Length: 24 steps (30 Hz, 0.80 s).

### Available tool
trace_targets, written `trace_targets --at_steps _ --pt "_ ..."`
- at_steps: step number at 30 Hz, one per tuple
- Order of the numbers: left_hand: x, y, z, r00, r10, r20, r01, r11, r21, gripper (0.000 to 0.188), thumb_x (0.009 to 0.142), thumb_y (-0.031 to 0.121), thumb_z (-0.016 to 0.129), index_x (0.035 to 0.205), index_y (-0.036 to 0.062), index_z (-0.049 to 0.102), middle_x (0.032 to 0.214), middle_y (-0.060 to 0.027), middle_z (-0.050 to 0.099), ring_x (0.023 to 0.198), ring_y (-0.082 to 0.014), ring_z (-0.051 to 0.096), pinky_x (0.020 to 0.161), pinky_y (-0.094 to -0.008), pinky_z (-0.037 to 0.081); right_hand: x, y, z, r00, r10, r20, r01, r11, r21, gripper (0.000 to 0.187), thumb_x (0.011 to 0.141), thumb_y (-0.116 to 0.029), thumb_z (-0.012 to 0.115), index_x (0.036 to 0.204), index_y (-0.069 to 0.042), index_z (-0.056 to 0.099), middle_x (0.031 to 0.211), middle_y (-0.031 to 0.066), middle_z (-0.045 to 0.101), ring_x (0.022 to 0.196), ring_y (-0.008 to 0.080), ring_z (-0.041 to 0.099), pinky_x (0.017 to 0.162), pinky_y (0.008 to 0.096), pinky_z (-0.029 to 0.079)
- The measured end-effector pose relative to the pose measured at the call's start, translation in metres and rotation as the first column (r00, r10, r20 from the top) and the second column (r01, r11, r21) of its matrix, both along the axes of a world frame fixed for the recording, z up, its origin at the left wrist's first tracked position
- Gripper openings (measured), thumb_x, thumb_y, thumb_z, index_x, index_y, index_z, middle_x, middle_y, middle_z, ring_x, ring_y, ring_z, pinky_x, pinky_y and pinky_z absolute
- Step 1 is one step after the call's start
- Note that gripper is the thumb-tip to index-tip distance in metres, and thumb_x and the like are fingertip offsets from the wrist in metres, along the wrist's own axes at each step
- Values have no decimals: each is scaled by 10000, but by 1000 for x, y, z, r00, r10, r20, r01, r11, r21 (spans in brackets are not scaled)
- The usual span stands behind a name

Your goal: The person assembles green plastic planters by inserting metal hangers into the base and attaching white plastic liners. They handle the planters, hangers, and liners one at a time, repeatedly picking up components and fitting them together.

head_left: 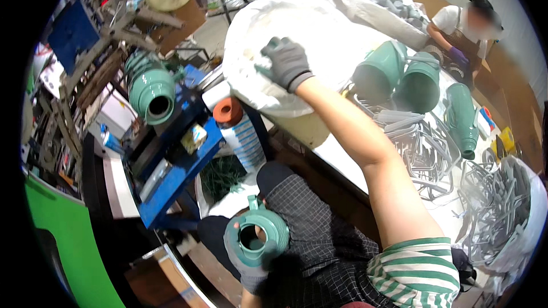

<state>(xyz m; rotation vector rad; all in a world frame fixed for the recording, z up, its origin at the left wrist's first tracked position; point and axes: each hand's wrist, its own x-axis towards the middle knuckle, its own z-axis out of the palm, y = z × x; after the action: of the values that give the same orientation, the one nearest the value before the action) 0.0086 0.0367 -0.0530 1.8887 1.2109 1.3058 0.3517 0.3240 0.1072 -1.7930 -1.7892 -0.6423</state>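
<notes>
My left hand, in a grey glove, grips a green flask body by its side above my lap. Its round open end faces up, and a handle-like lug juts from its far edge. My right arm reaches out, and my right hand, also in a grey glove, is over a large white sack. Its fingers are partly bent and spread apart, with nothing clearly visible between them. What lies deep in the sack cannot be made out.
At left, another green flask body sits on a blue machine frame beside an orange-topped roll. At right are green casings, a green flask, grey wire handles and a bag of metal handles. A co-worker sits beyond.
</notes>
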Motion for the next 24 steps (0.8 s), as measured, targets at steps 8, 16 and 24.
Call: trace_targets --at_steps 8,16,24 --pt "10 4 28 934 42 -354 36 976 213 907 745 370 900 1466 -2 494 1376 -169 549 1256 -369 539 1084 -481 435 31 -9 -9 1000 -16 -24 17 1000 21 158 926 -264 655 988 -195 782 1099 58 732 1065 267 671 863 441 535" --pt "5 10 44 809 284 -515 60 831 553 1016 755 345 876 1541 -36 359 1380 -259 478 1239 -413 514 1052 -527 439 -97 -178 -49 458 851 -255 -889 446 -108 274 897 -384 737 907 -113 700 906 99 640 905 314 655 816 417 538" --pt "-15 13 53 871 110 -479 75 934 350 393 673 291 873 986 126 700 1051 -80 643 1081 -354 593 993 -529 468 -137 -210 -101 226 967 -115 -972 232 39 344 922 -426 686 1075 -118 698 1222 88 652 1074 297 641 944 437 523"
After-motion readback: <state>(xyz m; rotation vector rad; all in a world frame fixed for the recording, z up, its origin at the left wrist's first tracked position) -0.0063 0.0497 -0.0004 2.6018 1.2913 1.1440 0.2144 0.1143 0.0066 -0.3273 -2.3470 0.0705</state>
